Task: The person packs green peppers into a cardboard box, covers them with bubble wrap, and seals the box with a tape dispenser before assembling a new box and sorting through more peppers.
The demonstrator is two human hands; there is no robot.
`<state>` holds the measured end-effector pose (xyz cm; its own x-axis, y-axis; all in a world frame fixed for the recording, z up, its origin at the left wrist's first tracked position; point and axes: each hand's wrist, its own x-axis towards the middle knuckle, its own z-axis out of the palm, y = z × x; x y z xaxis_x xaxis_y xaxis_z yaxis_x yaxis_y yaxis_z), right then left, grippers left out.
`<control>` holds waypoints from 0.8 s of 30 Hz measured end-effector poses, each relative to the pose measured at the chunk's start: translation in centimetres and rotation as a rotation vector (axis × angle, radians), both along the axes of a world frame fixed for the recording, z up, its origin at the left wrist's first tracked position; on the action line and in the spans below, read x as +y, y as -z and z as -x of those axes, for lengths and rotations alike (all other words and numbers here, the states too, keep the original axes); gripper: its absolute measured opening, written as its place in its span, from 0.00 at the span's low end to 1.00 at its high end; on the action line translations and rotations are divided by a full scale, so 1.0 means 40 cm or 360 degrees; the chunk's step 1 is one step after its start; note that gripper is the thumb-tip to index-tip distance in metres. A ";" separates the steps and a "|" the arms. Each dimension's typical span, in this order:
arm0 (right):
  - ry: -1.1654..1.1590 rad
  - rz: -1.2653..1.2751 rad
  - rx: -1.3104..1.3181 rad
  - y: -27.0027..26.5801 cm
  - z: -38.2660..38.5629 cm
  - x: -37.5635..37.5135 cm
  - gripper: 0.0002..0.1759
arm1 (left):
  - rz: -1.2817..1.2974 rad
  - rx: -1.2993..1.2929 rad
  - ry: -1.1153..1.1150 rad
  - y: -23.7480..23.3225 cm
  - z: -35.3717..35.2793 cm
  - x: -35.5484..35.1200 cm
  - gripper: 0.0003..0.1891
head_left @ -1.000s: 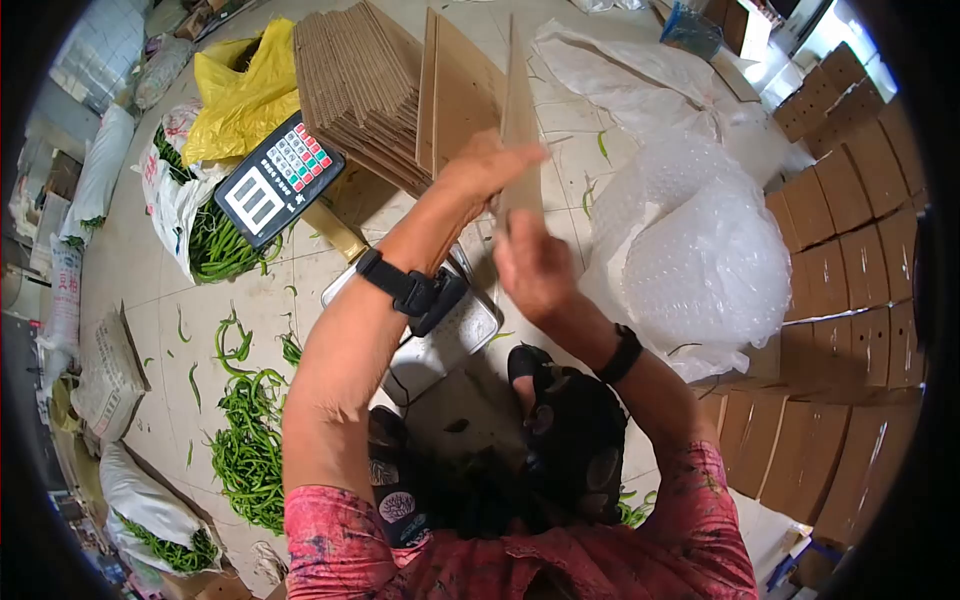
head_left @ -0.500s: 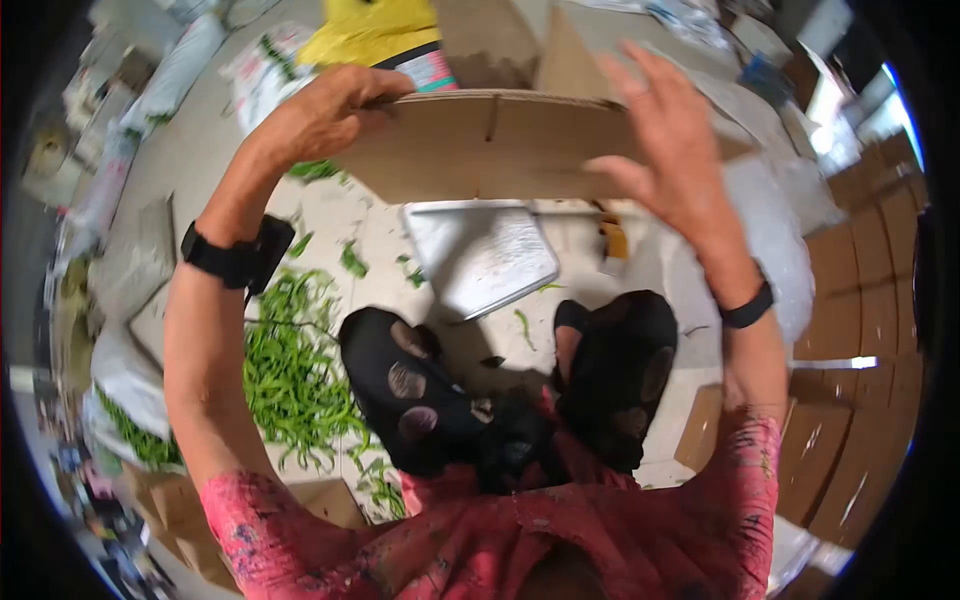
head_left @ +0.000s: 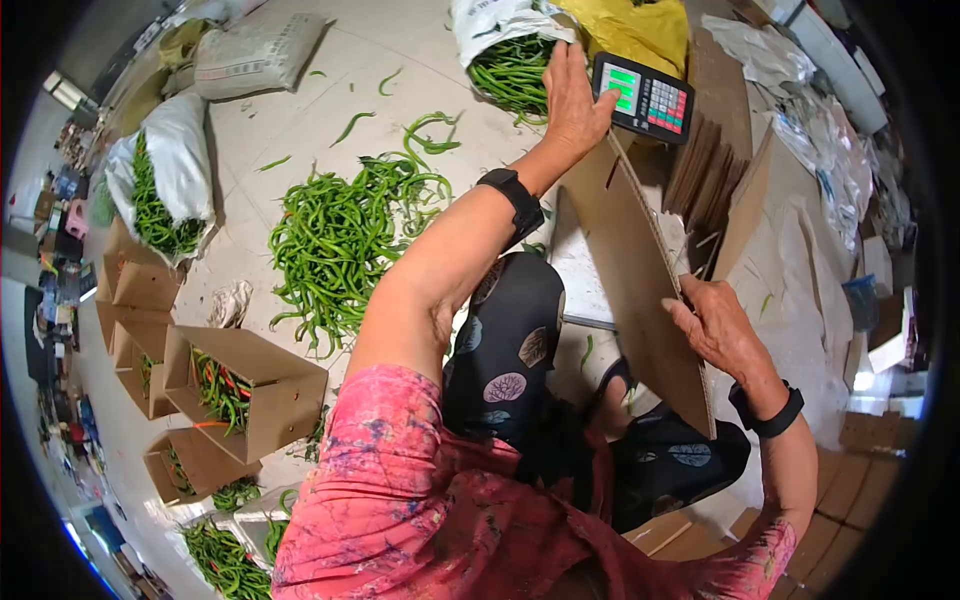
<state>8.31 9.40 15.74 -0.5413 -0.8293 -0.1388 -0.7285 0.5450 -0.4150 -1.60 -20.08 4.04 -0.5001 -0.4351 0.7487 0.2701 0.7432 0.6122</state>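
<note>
A flat cardboard box [head_left: 640, 270] with a slot near its upper end stands tilted in front of me. My right hand [head_left: 725, 335] grips its right edge, thumb on the near face. My left hand [head_left: 578, 105] is at the box's upper end, its fingers stretched out and the thumb apart. Just right of those fingers is a scale display [head_left: 643, 97] with lit green digits and a keypad. Behind them, a white sack [head_left: 505, 25] spills green chili peppers [head_left: 515, 75]. The box partly hides a metal scale plate [head_left: 578, 265] on the floor.
Loose green peppers [head_left: 335, 245] lie heaped on the floor to my left. Open cartons [head_left: 285, 405] holding peppers stand at the lower left, near another pepper sack [head_left: 190, 165]. Flattened cardboard [head_left: 705, 170] is stacked beyond the box. Brown cartons [head_left: 850, 480] stand at the lower right.
My view has swung to the left. The cardboard has turned from lying across in front to slanting lengthwise. My right hand, open and off it earlier, now grips its edge; my left hand's fingers have straightened.
</note>
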 end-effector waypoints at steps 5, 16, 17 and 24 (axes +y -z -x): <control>0.0154 0.0075 -0.0272 -0.027 -0.009 0.018 0.21 | 0.0001 -0.0105 0.0118 0.007 0.071 0.053 0.39; 0.0466 0.0577 -0.1049 0.150 0.100 0.083 0.38 | -0.1101 -0.0422 0.0910 -0.029 0.016 0.029 0.61; 0.0482 0.0597 -0.1059 0.150 0.111 0.089 0.38 | -0.1145 -0.0421 0.0947 -0.021 0.023 0.028 0.61; 0.0578 0.0520 -0.0214 0.094 0.167 0.112 0.21 | -0.0720 -0.1058 0.0650 -0.120 0.011 -0.043 0.29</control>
